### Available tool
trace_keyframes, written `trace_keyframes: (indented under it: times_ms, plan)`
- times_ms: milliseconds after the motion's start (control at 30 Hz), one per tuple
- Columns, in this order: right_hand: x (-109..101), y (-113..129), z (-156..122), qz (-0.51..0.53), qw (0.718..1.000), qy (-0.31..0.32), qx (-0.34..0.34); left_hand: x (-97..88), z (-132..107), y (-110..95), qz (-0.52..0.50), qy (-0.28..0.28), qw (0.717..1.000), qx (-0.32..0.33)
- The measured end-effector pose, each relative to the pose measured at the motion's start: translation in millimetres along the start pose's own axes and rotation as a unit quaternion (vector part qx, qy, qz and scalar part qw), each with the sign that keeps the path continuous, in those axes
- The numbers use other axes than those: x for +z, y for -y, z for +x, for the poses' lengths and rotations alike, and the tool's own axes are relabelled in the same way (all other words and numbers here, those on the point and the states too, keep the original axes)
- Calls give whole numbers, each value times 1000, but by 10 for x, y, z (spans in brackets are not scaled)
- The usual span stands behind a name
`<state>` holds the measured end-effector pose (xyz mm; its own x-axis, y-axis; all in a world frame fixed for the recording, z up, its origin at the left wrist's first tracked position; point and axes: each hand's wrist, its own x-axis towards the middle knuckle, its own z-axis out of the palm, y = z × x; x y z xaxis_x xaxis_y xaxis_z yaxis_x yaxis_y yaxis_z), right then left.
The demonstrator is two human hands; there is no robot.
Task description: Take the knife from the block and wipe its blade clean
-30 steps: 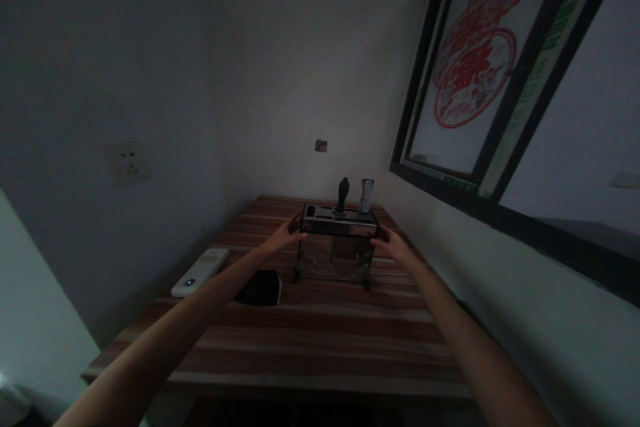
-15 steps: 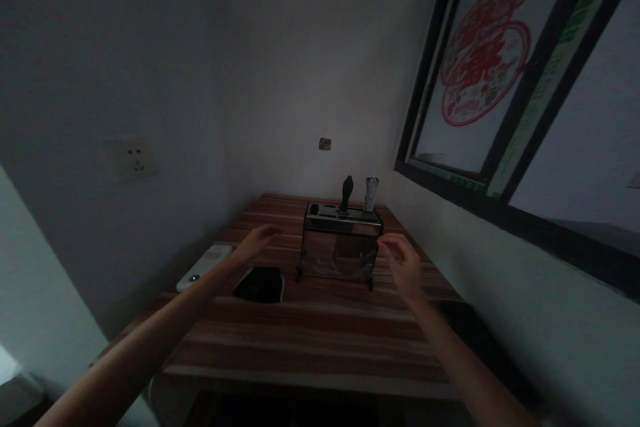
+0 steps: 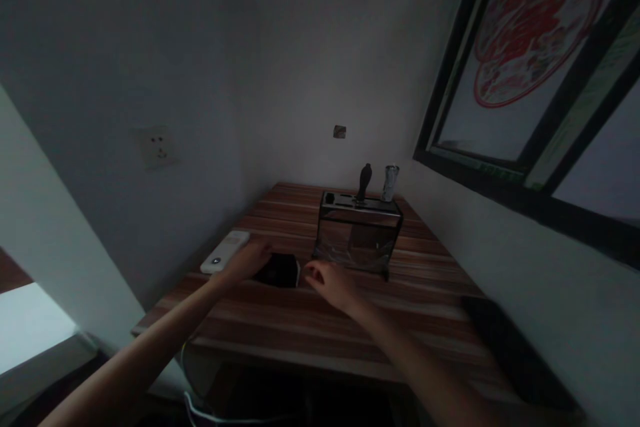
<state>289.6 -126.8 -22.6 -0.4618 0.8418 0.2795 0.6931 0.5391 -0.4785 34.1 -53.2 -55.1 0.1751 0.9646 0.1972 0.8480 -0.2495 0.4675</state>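
Observation:
The room is dim. A small black flat object (image 3: 279, 271) lies on the striped wooden table (image 3: 320, 333). My left hand (image 3: 249, 260) rests at its left edge, fingers curled over it. My right hand (image 3: 331, 283) reaches toward its right edge, fingers loosely bent, just short of touching. Behind them stands a clear-sided knife block (image 3: 359, 235) with a dark handle (image 3: 365, 181) sticking up from its top.
A white remote (image 3: 225, 251) lies left of the black object by the wall. A silvery cylinder (image 3: 390, 183) stands at the back corner. A wall socket (image 3: 157, 145) is on the left wall; a framed window with a red paper cutting (image 3: 535, 20) is on the right.
Both hands left the sides of the knife block and dropped down and left to the black object. The view shifted, so the table sits further right and lower.

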Motion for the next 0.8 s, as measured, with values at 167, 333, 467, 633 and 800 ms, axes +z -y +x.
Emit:
trace_keyframes:
  times_ms: [167, 333, 467, 633, 800]
  plan:
    - [294, 16, 227, -84, 993, 32, 76, 25, -92, 15, 24, 1, 1000, 14]
    - [492, 14, 396, -106, 987, 28, 114, 60, -107, 35, -50, 14, 997, 59]
    - [594, -2, 467, -124, 983, 25, 136, 129, -88, 83, -78, 18, 996, 42]
    - [625, -46, 492, -87, 985, 20, 147, 149, -111, 49, -95, 5, 995, 19]
    - [568, -122, 443, 3, 989, -8, 149, 53, -185, -159, -198, 33, 980, 19]
